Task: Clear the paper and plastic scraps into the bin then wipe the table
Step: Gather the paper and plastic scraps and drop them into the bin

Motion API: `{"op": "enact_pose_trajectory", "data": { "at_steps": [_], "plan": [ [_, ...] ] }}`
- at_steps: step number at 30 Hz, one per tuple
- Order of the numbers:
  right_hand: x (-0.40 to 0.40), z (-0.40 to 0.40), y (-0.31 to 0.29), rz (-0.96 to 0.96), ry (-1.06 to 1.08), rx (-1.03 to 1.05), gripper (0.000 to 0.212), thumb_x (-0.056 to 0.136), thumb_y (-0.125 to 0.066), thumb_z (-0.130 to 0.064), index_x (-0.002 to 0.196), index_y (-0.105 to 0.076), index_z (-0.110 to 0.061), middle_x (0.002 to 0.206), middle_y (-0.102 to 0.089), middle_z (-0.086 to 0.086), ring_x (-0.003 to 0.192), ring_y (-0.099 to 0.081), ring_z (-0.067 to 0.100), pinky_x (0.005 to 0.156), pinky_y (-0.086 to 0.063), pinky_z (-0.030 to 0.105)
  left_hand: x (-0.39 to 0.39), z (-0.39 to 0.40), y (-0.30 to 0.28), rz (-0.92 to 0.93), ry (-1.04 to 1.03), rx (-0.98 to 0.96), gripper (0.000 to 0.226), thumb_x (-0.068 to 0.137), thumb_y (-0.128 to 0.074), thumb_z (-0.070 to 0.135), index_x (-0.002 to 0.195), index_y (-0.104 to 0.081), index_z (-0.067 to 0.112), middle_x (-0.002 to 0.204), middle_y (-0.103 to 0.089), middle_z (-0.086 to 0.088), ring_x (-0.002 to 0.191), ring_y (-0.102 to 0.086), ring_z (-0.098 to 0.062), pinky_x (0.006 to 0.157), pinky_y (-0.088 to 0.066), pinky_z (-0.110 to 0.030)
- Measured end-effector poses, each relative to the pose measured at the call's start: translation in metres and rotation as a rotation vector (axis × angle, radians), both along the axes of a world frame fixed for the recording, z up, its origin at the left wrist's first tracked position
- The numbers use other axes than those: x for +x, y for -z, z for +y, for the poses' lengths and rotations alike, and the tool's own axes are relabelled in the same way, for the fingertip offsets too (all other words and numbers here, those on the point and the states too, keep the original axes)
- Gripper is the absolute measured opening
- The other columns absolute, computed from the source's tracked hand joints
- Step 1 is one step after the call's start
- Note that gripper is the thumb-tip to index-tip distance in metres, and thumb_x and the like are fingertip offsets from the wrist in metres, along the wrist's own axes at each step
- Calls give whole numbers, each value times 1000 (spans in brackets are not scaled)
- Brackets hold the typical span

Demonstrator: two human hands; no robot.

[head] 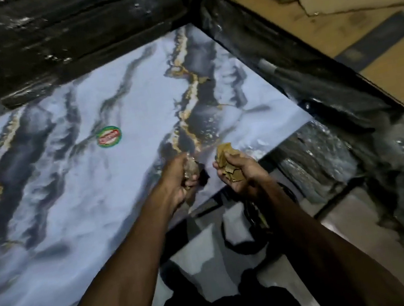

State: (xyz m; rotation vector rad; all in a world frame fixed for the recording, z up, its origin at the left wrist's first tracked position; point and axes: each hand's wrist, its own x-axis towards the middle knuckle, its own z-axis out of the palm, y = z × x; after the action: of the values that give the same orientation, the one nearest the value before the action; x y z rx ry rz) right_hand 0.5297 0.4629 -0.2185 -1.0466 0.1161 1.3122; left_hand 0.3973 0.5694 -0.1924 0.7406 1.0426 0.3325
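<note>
A marble-patterned table top [74, 189] in white, grey and gold fills the left and middle of the head view. My left hand [176, 180] is closed around a clump of crumpled brownish plastic scrap [192, 169] at the table's near right edge. My right hand [243, 172] is just past that edge, gripping a wad of crumpled brown paper scraps [227, 160]. A round green and red sticker [109, 136] lies flat on the table, farther back and to the left of both hands. No bin is in view.
Black plastic-wrapped bundles [58, 35] press against the table's far edge, and another [287, 65] runs along its right side. Flattened cardboard [358, 9] lies at the upper right. Wrapped packages [329, 159] stand right of my hands. The floor [212, 257] with black straps shows below.
</note>
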Motion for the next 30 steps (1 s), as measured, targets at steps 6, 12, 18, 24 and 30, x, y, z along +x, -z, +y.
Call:
{"op": "enact_pose_trajectory", "data": {
  "at_steps": [6, 12, 18, 24, 30],
  "plan": [
    [71, -113, 23, -30, 28, -29, 2, 78, -64, -10, 77, -65, -11, 75, -55, 11, 65, -60, 19, 57, -51, 23, 68, -98, 17, 150, 236, 123, 38, 92, -60, 11, 59, -43, 17, 41, -32, 0, 31, -22, -13, 37, -17, -12],
    [107, -171, 75, 104, 180, -162, 47, 91, -50, -42, 115, -60, -3, 104, -61, 17, 91, -59, 30, 88, -49, 37, 112, -152, 80, 342, 344, 193, 46, 92, -64, 23, 60, -32, 23, 48, -26, 1, 40, -21, -14, 44, -14, -23],
    [137, -195, 166, 163, 242, -313, 58, 100, -29, -55, 108, -66, -11, 88, -76, 10, 96, -64, 29, 82, -49, 40, 150, -168, 166, 435, 211, 60, 29, 96, -59, 30, 72, -48, 17, 50, -35, 0, 33, -25, -12, 37, -17, -14],
    [148, -198, 250, 227, 343, -233, 62, 100, -30, -52, 135, -53, -6, 134, -58, 20, 124, -54, 36, 111, -38, 50, 172, -172, 249, 393, 94, -163, 36, 97, -40, 37, 74, -49, 12, 44, -48, -1, 35, -34, -13, 36, -20, -15],
    [155, -209, 331, 280, 408, -213, 60, 102, -28, -49, 139, -49, -7, 133, -59, 16, 118, -58, 32, 91, -52, 39, 196, -183, 330, 439, 140, -160, 23, 91, -39, 18, 71, -47, 11, 49, -48, -2, 36, -38, -12, 34, -26, -17]
  ]
}}
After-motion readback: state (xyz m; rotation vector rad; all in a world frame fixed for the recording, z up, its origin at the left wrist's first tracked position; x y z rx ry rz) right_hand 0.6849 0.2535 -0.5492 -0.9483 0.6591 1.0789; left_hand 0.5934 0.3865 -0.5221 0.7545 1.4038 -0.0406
